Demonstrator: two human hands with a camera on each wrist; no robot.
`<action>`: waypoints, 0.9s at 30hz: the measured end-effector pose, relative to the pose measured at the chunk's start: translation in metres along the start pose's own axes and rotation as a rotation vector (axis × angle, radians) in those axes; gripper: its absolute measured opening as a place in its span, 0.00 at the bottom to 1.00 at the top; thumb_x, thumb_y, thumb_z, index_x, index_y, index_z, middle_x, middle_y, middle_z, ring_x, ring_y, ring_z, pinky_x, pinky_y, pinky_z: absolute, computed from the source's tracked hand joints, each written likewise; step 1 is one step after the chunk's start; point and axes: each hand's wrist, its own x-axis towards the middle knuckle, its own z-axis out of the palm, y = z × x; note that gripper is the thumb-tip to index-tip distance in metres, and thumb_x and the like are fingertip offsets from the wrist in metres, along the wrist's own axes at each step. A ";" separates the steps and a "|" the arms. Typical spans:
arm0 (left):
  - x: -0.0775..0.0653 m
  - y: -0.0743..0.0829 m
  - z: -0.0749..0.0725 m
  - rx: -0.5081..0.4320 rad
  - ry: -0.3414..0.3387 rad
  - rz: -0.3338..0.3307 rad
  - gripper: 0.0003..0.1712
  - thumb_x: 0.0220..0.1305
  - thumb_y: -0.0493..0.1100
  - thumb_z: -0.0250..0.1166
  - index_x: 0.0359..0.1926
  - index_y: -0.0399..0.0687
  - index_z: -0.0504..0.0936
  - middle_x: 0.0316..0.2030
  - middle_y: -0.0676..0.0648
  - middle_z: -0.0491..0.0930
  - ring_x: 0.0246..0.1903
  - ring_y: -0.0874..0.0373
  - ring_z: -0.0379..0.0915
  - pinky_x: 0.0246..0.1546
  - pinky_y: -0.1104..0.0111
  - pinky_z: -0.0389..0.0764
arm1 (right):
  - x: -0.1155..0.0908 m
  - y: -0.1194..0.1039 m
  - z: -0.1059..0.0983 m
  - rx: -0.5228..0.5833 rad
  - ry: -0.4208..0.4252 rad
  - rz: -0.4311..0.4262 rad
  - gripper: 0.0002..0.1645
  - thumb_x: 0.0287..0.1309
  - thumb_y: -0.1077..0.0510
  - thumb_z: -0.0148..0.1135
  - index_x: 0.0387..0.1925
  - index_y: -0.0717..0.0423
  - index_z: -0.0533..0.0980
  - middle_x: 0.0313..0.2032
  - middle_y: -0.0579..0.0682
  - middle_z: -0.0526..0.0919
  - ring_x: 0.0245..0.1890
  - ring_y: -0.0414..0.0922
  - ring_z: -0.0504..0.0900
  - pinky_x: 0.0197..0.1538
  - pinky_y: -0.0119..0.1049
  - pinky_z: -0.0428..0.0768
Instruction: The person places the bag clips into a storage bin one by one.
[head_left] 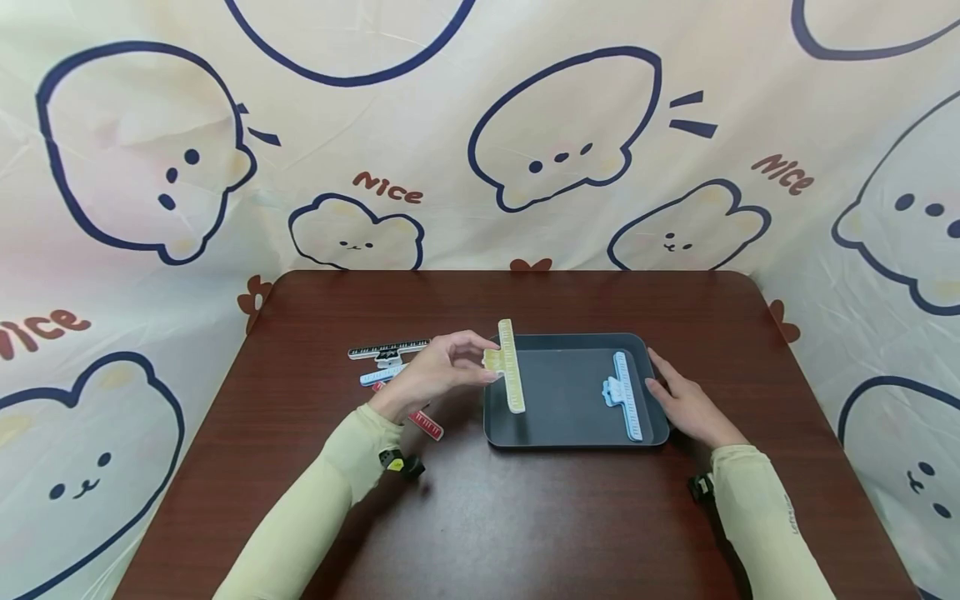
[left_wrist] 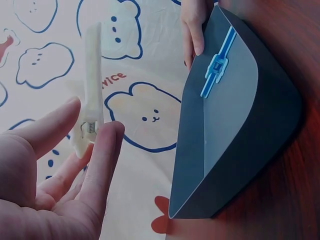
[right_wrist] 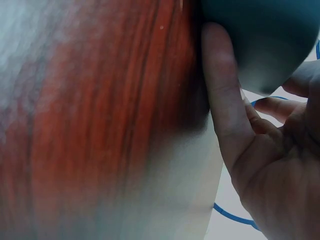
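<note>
My left hand (head_left: 442,367) pinches a pale yellow ruler-shaped clip (head_left: 511,367) by its small handle, with the thumb on one side and fingers on the other. The clip is raised over the left end of a dark grey tray (head_left: 570,392); its spring shows in the left wrist view. A light blue ruler clip (head_left: 628,396) lies inside the tray near the right wall. My right hand (head_left: 686,404) rests against the tray's right outer side, fingers and thumb fairly straight. In the right wrist view the thumb (right_wrist: 222,75) lies along the tray wall.
Left of the tray, partly behind my left hand, lie a black-and-white ruler clip (head_left: 388,350), another blue one (head_left: 382,374) and a red one (head_left: 426,424). All are on the dark brown wooden table (head_left: 480,517). A cartoon-print curtain (head_left: 450,150) hangs around the table.
</note>
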 end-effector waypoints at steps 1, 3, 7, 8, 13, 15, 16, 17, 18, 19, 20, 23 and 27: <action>0.002 0.000 0.000 0.016 -0.001 0.004 0.25 0.61 0.40 0.77 0.59 0.51 0.83 0.53 0.43 0.84 0.48 0.52 0.86 0.53 0.63 0.83 | 0.000 0.000 0.000 -0.001 0.001 -0.001 0.42 0.82 0.43 0.42 0.84 0.47 0.37 0.78 0.72 0.51 0.74 0.75 0.57 0.69 0.73 0.62; 0.005 0.001 0.001 0.037 -0.007 0.019 0.25 0.61 0.38 0.77 0.59 0.51 0.83 0.53 0.44 0.84 0.47 0.52 0.87 0.54 0.63 0.83 | 0.000 -0.001 0.000 -0.001 0.003 0.001 0.42 0.82 0.43 0.42 0.84 0.47 0.37 0.78 0.72 0.51 0.74 0.75 0.56 0.70 0.73 0.62; 0.010 0.005 0.005 0.048 -0.023 0.027 0.26 0.61 0.36 0.76 0.60 0.50 0.82 0.57 0.42 0.83 0.47 0.52 0.88 0.57 0.59 0.84 | 0.000 -0.001 0.000 -0.005 0.001 0.005 0.42 0.82 0.42 0.42 0.84 0.47 0.37 0.78 0.72 0.50 0.74 0.75 0.56 0.69 0.74 0.62; 0.011 0.006 0.006 0.050 -0.024 0.026 0.26 0.61 0.36 0.76 0.60 0.50 0.82 0.57 0.42 0.82 0.47 0.52 0.88 0.58 0.58 0.83 | 0.000 -0.001 0.000 -0.005 0.001 0.005 0.42 0.82 0.42 0.42 0.84 0.47 0.37 0.78 0.72 0.50 0.75 0.75 0.56 0.69 0.74 0.61; 0.018 0.008 0.012 0.073 -0.017 0.016 0.26 0.59 0.37 0.77 0.59 0.51 0.83 0.57 0.43 0.81 0.46 0.53 0.88 0.58 0.57 0.84 | 0.001 -0.001 0.000 -0.005 0.000 -0.001 0.42 0.82 0.43 0.41 0.84 0.46 0.37 0.79 0.71 0.49 0.75 0.75 0.55 0.70 0.74 0.61; 0.021 0.009 0.014 0.083 -0.019 0.017 0.26 0.58 0.36 0.78 0.58 0.51 0.83 0.57 0.43 0.81 0.46 0.53 0.89 0.56 0.59 0.85 | 0.001 -0.001 0.000 -0.004 -0.002 -0.001 0.42 0.82 0.43 0.41 0.84 0.45 0.36 0.79 0.71 0.49 0.75 0.75 0.55 0.70 0.74 0.60; 0.023 0.009 0.016 0.088 -0.021 0.019 0.26 0.58 0.36 0.78 0.57 0.51 0.83 0.56 0.43 0.81 0.46 0.54 0.89 0.55 0.59 0.85 | 0.001 0.000 0.000 -0.002 -0.003 0.000 0.42 0.82 0.42 0.41 0.84 0.45 0.36 0.79 0.71 0.49 0.75 0.75 0.54 0.70 0.74 0.60; 0.024 0.009 0.017 0.093 -0.022 0.024 0.26 0.58 0.35 0.78 0.57 0.50 0.83 0.56 0.43 0.81 0.46 0.54 0.89 0.53 0.60 0.86 | 0.001 0.000 0.000 -0.002 -0.003 -0.001 0.42 0.82 0.43 0.41 0.84 0.45 0.36 0.79 0.71 0.49 0.75 0.75 0.54 0.70 0.74 0.60; 0.026 0.010 0.018 0.100 -0.022 0.028 0.26 0.57 0.35 0.78 0.56 0.49 0.83 0.56 0.43 0.80 0.46 0.54 0.89 0.52 0.61 0.86 | 0.001 0.000 0.000 -0.001 -0.003 -0.002 0.42 0.82 0.43 0.41 0.84 0.45 0.36 0.79 0.71 0.49 0.75 0.75 0.54 0.70 0.74 0.60; 0.028 0.010 0.019 0.106 -0.024 0.031 0.26 0.57 0.34 0.78 0.56 0.49 0.83 0.56 0.43 0.80 0.46 0.54 0.89 0.52 0.61 0.86 | 0.001 0.001 0.000 -0.001 -0.003 -0.003 0.42 0.82 0.43 0.41 0.84 0.46 0.36 0.79 0.71 0.49 0.75 0.74 0.54 0.70 0.74 0.60; 0.029 0.010 0.020 0.112 -0.026 0.037 0.26 0.56 0.34 0.79 0.55 0.48 0.82 0.56 0.42 0.80 0.45 0.54 0.89 0.51 0.62 0.87 | 0.002 0.001 0.000 -0.002 -0.002 -0.004 0.42 0.82 0.42 0.41 0.84 0.46 0.36 0.79 0.71 0.48 0.75 0.74 0.54 0.70 0.74 0.59; 0.034 0.009 0.024 0.137 -0.032 0.051 0.25 0.55 0.34 0.79 0.54 0.47 0.83 0.55 0.42 0.80 0.45 0.54 0.89 0.49 0.62 0.87 | 0.002 0.002 0.001 0.001 -0.003 -0.001 0.42 0.82 0.42 0.41 0.84 0.47 0.36 0.79 0.71 0.48 0.76 0.74 0.53 0.71 0.74 0.58; 0.040 0.009 0.029 0.178 -0.050 0.058 0.24 0.54 0.35 0.80 0.52 0.48 0.84 0.51 0.44 0.82 0.46 0.55 0.87 0.49 0.62 0.86 | 0.002 0.003 0.002 0.007 -0.003 0.004 0.42 0.82 0.41 0.40 0.84 0.47 0.37 0.79 0.71 0.48 0.76 0.74 0.53 0.72 0.73 0.57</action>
